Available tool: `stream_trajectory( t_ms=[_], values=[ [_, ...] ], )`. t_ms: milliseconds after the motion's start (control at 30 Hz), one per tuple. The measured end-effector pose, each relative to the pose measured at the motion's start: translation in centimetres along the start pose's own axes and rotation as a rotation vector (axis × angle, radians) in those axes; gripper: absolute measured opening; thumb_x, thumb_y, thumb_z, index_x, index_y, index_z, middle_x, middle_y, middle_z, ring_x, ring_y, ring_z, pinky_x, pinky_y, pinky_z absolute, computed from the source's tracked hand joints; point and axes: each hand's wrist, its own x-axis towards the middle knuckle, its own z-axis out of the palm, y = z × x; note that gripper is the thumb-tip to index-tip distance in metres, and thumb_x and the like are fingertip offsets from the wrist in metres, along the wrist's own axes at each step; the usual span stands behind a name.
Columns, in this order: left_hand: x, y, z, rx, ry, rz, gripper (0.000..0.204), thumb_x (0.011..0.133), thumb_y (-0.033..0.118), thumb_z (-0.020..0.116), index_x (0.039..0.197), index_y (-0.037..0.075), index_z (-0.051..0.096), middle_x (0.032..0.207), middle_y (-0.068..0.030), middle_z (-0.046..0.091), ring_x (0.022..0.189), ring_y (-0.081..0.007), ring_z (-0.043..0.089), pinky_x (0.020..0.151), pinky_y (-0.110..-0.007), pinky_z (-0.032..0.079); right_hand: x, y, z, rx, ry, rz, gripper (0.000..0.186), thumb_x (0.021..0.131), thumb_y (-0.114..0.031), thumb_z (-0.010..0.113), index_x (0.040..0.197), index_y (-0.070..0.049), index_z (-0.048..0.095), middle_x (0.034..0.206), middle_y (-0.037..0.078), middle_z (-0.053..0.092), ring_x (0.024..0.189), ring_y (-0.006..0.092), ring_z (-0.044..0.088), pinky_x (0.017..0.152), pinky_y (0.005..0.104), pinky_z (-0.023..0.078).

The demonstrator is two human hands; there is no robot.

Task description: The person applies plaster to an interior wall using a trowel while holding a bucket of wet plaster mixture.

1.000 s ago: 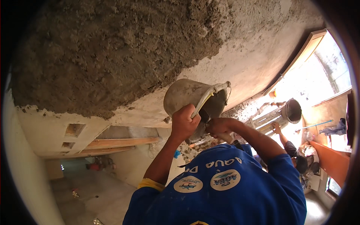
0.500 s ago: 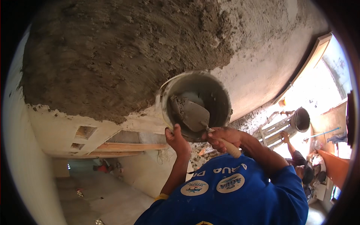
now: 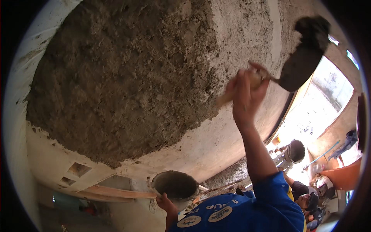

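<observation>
My right hand (image 3: 249,94) is raised and wrapped round the handle of a trowel (image 3: 297,71). Dark wet mortar (image 3: 315,31) clings to the far end of its blade, at the upper right. Low in front of my chest, my left hand (image 3: 167,204) grips the edge of a bucket (image 3: 185,202), thumb over the rim. The bucket tilts so that its grey inside shows; how much mortar it holds is too dark to tell. A broad patch of rough wet mortar (image 3: 127,85) covers the wall to the left of the raised trowel.
Pale wall (image 3: 232,131) borders the mortar patch. At the right, another person (image 3: 305,198) is near a second bucket (image 3: 296,151), beside a bright opening (image 3: 324,96). Wooden beams (image 3: 116,192) and small square recesses (image 3: 79,169) show at lower left.
My right hand has lifted the trowel out of the bucket, up and to the right, with mortar on it. The bucket in my left hand has dropped lower.
</observation>
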Motion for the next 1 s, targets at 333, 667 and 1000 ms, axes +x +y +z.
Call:
stream_trajectory(
  t_ms=[333,667,1000],
  values=[
    [1.0,-1.0,1.9,0.17,-0.263,0.05,0.028,0.08,0.017,0.066,0.094,-0.004,0.052,0.082,-0.0088,0.052,0.069,-0.0166,0.047,0.06,-0.034,0.042,-11.0,3.5,-3.5,-0.45,-1.048,0.177,0.025,0.086,-0.024,0.063,0.096,-0.004,0.053,0.066,0.015,0.058,0.06,0.024,0.06,0.057,0.0401,0.047],
    [-10.4,4.7,14.6,0.43,-1.302,0.246,0.037,0.085,0.03,0.069,0.08,0.001,0.047,0.067,-0.0018,0.044,0.062,-0.0117,0.041,0.057,-0.031,0.038,-21.0,8.7,-18.4,-0.647,-0.553,0.838,0.029,0.079,-0.025,0.063,0.091,0.0,0.056,0.084,0.023,0.062,0.084,0.0363,0.063,0.074,0.0426,0.048],
    [-22.0,2.0,20.8,0.374,-1.826,0.423,0.035,0.08,0.024,0.073,0.084,0.0,0.049,0.068,-0.0111,0.058,0.061,-0.018,0.057,0.056,-0.034,0.045,-19.6,4.5,-29.1,-0.668,0.238,0.876,0.027,0.08,-0.021,0.065,0.099,-0.003,0.056,0.089,0.015,0.061,0.08,0.027,0.061,0.074,0.0361,0.048]
  ],
)
